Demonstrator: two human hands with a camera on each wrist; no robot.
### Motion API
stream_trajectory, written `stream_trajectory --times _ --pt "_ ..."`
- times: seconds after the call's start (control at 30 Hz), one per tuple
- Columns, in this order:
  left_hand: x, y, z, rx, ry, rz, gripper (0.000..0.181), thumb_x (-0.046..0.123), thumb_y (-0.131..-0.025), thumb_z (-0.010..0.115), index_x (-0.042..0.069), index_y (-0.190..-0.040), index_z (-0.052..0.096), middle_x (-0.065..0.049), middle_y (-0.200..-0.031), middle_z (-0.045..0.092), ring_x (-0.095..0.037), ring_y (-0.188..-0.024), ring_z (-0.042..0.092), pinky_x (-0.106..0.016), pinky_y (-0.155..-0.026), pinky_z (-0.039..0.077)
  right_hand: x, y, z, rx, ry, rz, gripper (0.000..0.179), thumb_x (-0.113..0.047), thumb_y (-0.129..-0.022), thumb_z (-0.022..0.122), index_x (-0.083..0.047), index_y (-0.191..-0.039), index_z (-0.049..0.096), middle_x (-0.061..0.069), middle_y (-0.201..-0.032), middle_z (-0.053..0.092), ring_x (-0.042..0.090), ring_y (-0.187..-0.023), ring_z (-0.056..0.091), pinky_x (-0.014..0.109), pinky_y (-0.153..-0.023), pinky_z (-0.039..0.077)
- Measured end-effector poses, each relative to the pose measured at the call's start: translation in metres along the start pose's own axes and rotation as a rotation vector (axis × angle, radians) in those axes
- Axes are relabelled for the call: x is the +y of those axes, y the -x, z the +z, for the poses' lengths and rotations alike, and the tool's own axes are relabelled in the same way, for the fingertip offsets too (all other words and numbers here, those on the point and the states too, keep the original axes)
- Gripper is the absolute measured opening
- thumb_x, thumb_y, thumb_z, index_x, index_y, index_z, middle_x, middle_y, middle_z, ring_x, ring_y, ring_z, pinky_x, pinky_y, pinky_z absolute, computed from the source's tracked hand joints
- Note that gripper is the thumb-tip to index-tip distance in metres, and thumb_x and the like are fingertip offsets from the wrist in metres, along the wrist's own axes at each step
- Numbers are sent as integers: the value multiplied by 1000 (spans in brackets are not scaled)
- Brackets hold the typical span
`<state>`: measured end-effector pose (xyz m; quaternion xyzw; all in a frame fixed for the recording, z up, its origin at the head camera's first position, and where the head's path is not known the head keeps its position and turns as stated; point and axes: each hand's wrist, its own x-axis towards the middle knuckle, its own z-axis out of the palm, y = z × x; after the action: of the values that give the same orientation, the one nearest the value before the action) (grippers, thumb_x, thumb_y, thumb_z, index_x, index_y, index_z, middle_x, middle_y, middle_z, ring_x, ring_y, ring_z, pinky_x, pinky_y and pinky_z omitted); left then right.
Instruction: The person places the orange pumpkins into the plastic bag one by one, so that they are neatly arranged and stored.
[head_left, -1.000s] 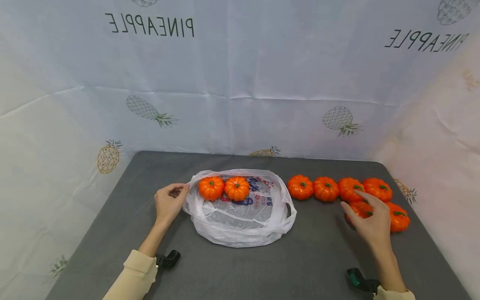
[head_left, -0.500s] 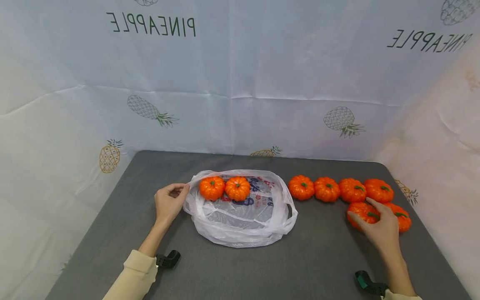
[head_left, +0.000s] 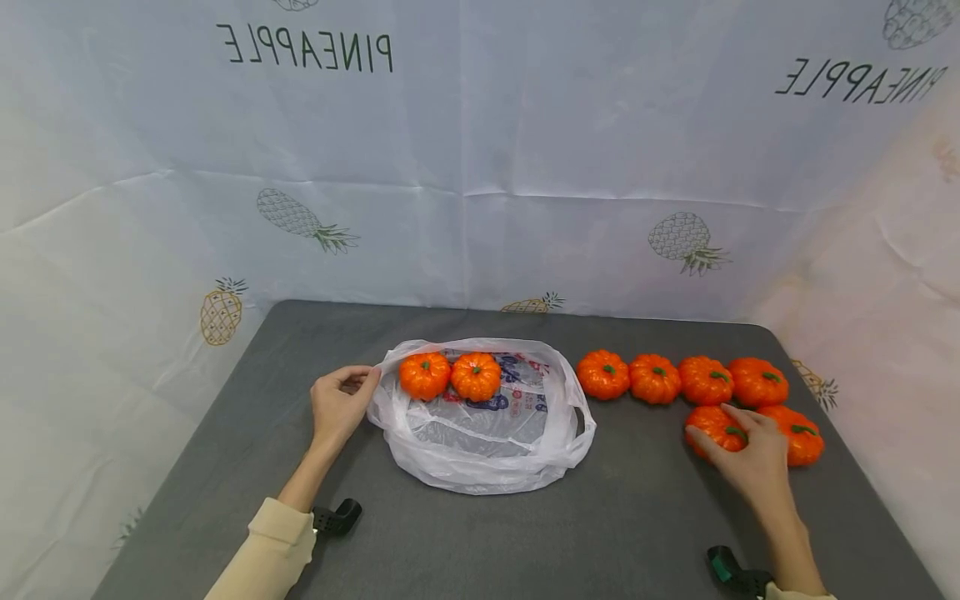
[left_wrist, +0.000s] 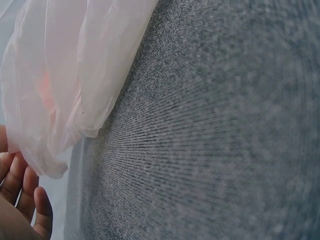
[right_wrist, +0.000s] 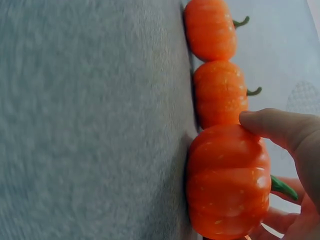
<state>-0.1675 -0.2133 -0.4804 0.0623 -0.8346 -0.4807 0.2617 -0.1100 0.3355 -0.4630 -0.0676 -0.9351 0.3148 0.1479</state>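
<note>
At the left rim of a white plastic bag (head_left: 480,477), my left hand (head_left: 339,408) pinches the film between thumb and fingers. Folds of the bag hang from those fingers in the left wrist view, where a faint orange shape shows through. Two small orange pumpkins (head_left: 424,377) lie inside the open bag against its far side. My right hand (head_left: 757,458) grips another small pumpkin (right_wrist: 227,175) with a green stem, thumb on one side and fingers on the other. It is the left one of the front pair, close over the table.
A back row of several pumpkins (head_left: 655,379) runs right of the bag. One more pumpkin (head_left: 797,435) lies just right of my right hand. Everything stands on a dark grey table (head_left: 525,542), with a pineapple-print cloth (head_left: 480,150) behind it.
My right hand has moved from above the pumpkins down onto the front left one and now grips it; that pumpkin has shifted slightly left. My left hand keeps its place at the bag.
</note>
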Motion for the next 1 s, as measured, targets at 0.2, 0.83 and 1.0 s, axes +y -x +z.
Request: stream_trajectory --times 0.2,0.83,1.0 --pt "2 0 -1 2 1 3 12 14 -86 81 2 -85 80 -14 -73 73 6 -60 55 -7 -59 45 -15 5 6 -67 -10 2 71 -32 -84 83 11 -134 58 41 -134 47 60 -124 38 70 -98 31" --pt "3 2 -1 -4 8 14 11 13 -86 81 2 -84 80 -14 -72 73 5 -60 55 -7 -59 45 -18 14 1 -261 14 -127 82 -29 -80 87 8 -143 49 42 -139 46 61 -122 41 73 -93 34" --pt "2 1 -1 -7 26 22 11 13 -86 81 2 -85 80 -15 -73 73 5 -60 55 -7 -59 45 -21 15 -2 -347 72 -76 95 -42 -81 85 8 -150 42 44 -139 41 60 -121 41 74 -92 39"
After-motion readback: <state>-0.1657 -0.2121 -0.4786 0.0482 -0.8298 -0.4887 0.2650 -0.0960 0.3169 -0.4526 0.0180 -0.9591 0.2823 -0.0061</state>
